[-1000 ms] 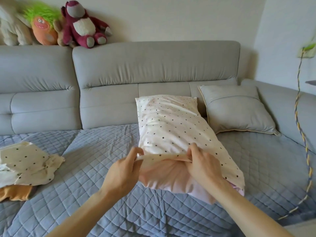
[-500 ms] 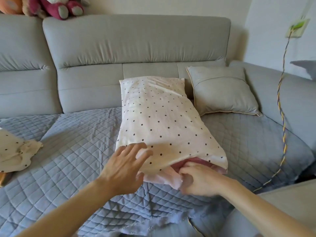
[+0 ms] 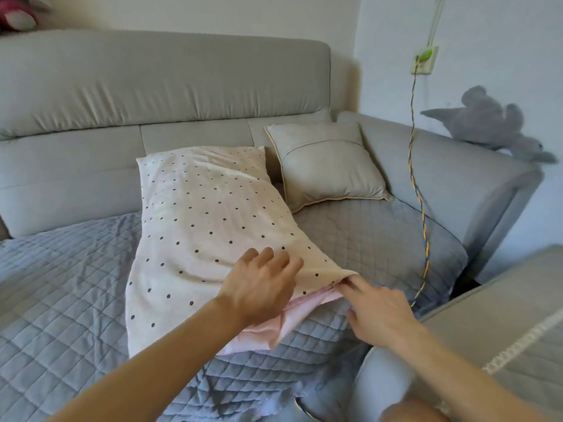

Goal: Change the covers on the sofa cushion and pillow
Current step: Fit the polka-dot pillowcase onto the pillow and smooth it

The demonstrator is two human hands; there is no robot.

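Lengthwise, the pillow (image 3: 207, 233) lies on the quilted blue-grey sofa cover (image 3: 61, 284), near the middle of the seat. Its long axis runs from the backrest toward the person. The far short end leans up against the grey sofa backrest (image 3: 152, 86), and the near, open end points at the hands, angled a little to the person's right. Its cream cover is printed with small dark dots. A pink inner pillow (image 3: 265, 327) sticks out of the open end onto the quilt.

The left hand (image 3: 262, 284) rests palm down on top of the dotted cover near the opening, its fingers straight and lying close together. The right hand (image 3: 377, 309) reaches the right corner of the opening. Its index finger is stretched out and touches the hem where cream meets pink, while the thumb stands apart below it. The other fingers are hidden behind the hand, so I cannot tell how they lie.

Just beside the pillow's far end, a square grey cushion (image 3: 329, 166) with pale piping leans in the sofa corner. A braided yellow-and-blue cable (image 3: 417, 184) hangs from a wall socket (image 3: 425, 60) down past the armrest. A grey plush toy (image 3: 493, 123) lies on the armrest by the wall.
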